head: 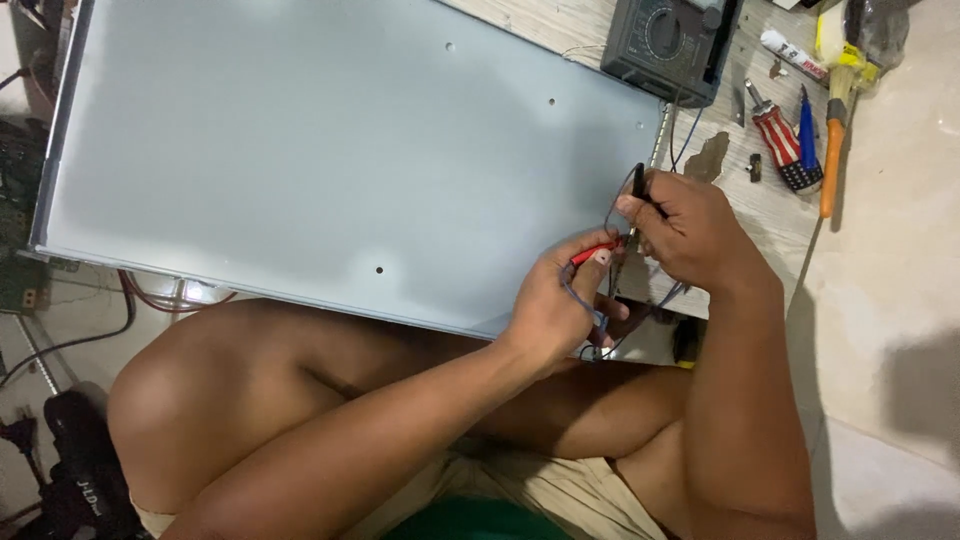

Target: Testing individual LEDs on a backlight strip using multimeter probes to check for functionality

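Observation:
A large pale grey metal panel (320, 140) lies flat before me, its near edge over my knee. My left hand (560, 305) pinches a red test probe (592, 253) at the panel's right corner. My right hand (690, 230) grips a black test probe (638, 185), tip pointing down at the same corner. Thin dark leads loop between both hands and run up to a dark multimeter (670, 40) standing on the wooden board beyond the panel.
On the wooden board (770, 215) to the right lie a striped-handle screwdriver (780, 140), a blue pen-like tool (806, 135), an orange-handled tool (832, 140) and a white tube (795, 55). Pale tiled floor (890, 280) lies right. Cables and a circuit board (20, 200) sit left.

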